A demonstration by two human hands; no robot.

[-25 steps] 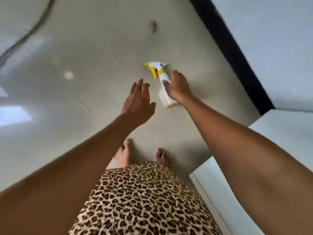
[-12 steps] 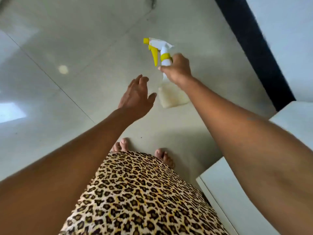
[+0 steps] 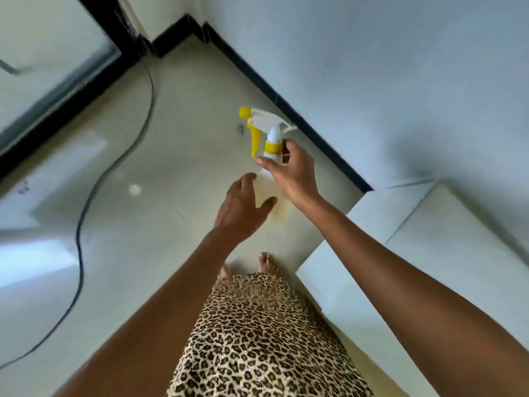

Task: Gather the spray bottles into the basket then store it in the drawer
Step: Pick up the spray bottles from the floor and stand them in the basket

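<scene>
A spray bottle [image 3: 269, 133] with a white head, yellow nozzle, yellow trigger and yellow collar hangs upright above the floor. Its clear body with pale liquid shows below my fingers. My right hand [image 3: 292, 173] grips it at the neck, just under the collar. My left hand [image 3: 243, 204] is spread flat with fingers apart, close beside the bottle's lower body, holding nothing. I cannot tell whether it touches the bottle. No basket or drawer front is in view.
A black cable [image 3: 86, 202] snakes across the pale tiled floor [image 3: 171, 153] on the left. A white cabinet top [image 3: 415, 239] stands at the right against a white wall with a dark skirting [image 3: 286, 104]. A dark-framed glass door [image 3: 57, 67] is at top left.
My right hand has lifted the bottle off the floor and turned it upright. The view has swung toward the room corner; the cable and door frame came into view.
</scene>
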